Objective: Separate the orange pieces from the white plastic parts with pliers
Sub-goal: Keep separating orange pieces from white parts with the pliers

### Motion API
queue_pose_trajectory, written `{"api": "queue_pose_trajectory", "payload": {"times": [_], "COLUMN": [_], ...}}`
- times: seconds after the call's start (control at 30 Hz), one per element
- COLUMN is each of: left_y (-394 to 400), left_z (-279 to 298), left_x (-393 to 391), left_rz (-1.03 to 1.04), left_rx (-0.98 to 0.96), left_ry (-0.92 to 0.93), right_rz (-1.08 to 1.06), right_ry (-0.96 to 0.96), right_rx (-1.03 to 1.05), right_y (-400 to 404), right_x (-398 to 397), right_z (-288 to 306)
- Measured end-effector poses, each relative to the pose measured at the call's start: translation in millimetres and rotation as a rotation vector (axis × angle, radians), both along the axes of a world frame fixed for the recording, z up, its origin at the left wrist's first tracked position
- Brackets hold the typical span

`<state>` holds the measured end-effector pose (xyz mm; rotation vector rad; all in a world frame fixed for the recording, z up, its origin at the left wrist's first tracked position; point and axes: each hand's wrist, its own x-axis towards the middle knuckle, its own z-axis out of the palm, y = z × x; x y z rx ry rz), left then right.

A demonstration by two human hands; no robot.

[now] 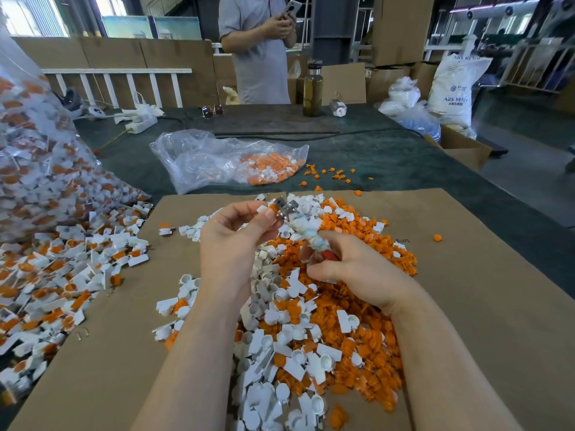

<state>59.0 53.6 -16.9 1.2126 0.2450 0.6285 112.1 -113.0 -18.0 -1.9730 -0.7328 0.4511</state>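
Note:
My right hand (351,269) grips the tape-wrapped, red-tipped handles of the pliers (298,225), whose metal jaws point up and left. My left hand (236,234) pinches a small white plastic part with an orange piece (268,208) right at the jaws. Both hands hover above a mixed heap on the brown cardboard sheet (466,306): separated orange pieces (370,346) mostly to the right, empty white parts (280,353) mostly in the middle and near me.
Unseparated white-and-orange parts (62,275) spill from a big clear bag (37,169) on the left. A second clear bag (230,160) lies beyond the cardboard, with loose orange bits beside it. A bottle (312,88), sunglasses and a power strip sit further back. A person stands across the table.

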Motion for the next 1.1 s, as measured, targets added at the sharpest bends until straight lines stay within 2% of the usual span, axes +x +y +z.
{"api": "queue_pose_trajectory", "payload": {"times": [0.3, 0.53, 0.83, 0.97, 1.03, 1.1], "left_y": [3, 5, 10, 28, 43, 60], "left_z": [-1, -1, -2, -1, -1, 0], "left_x": [1, 1, 1, 0, -3, -5], "left_rz": [-0.016, -0.017, -0.071, -0.009, 0.106, 0.233], "left_rx": [0.016, -0.018, -0.095, -0.306, -0.528, -0.764], "left_ry": [-0.018, -0.028, 0.062, 0.168, 0.201, 0.159], "right_rz": [-0.002, -0.005, -0.047, -0.16, -0.233, -0.307], "right_ry": [-0.122, -0.216, -0.293, -0.356, -0.377, -0.4], "right_rx": [-0.089, -0.06, -0.108, -0.1, -0.094, -0.085], "right_y": [3, 8, 12, 14, 12, 10], "right_x": [2, 0, 0, 1, 4, 7], "right_z": [-3, -5, -9, -12, -13, -15]}}
